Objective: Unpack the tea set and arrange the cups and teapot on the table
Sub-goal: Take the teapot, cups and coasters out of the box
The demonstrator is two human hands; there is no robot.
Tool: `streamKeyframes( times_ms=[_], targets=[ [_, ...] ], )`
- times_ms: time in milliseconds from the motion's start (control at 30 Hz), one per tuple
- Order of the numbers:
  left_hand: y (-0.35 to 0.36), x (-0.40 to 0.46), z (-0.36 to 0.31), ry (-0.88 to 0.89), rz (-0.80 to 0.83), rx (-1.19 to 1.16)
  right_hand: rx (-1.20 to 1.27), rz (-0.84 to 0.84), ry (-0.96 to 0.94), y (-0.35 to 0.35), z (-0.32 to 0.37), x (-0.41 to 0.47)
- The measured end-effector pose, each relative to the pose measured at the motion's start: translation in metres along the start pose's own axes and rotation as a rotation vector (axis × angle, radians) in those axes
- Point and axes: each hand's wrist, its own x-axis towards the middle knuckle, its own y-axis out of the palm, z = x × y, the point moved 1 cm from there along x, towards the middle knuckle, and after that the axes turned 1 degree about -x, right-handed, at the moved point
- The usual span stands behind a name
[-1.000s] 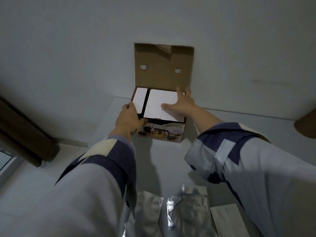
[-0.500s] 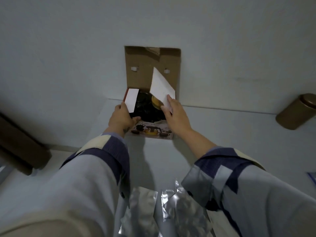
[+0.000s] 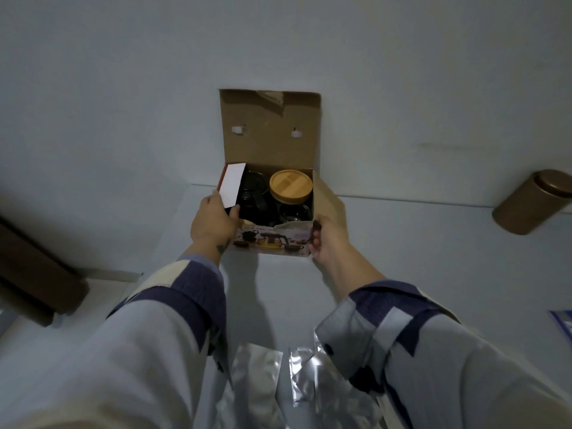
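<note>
A: Where's the box?

B: I see the box (image 3: pixel 272 239) on the table (image 3: pixel 402 243), against the wall, lid (image 3: pixel 269 128) upright. Inside, a teapot with a wooden cap (image 3: pixel 290 184) and dark glassware (image 3: pixel 252 196) beside it.

A: Hands?

B: My left hand (image 3: pixel 213 222) grips the box's left side, pinching a white flap (image 3: pixel 232 189). My right hand (image 3: pixel 328 239) curls around the front right corner. Foil bags (image 3: pixel 278 382) lie near me; a brown tin (image 3: pixel 532 201) sits far right.

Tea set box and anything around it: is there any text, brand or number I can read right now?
None legible.
Tea set box front panel: pictures of a teapot and cups, with a line of small print too blurred to read.
Brown canister: no label visible.
Foil pouches: no print visible.
</note>
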Motion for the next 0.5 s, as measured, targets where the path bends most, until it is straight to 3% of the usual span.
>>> streamKeyframes(
  times_ms=[167, 267, 367, 500],
  targets=[
    [-0.009, 0.003, 0.001, -0.16, -0.121, -0.197, -0.161, -0.007, -0.008, 0.009, -0.002, 0.003],
    [-0.016, 0.005, 0.007, -0.229, -0.186, -0.269, -0.468, -0.132, -0.154, 0.013, -0.005, 0.02],
    [-0.017, 0.009, 0.011, -0.253, -0.182, -0.323, -0.674, -0.115, -0.339, 0.016, 0.002, 0.008],
    [-0.006, 0.01, 0.014, -0.256, -0.04, -0.069, -0.737, -0.157, -0.446, 0.017, 0.002, 0.009]
  ],
)
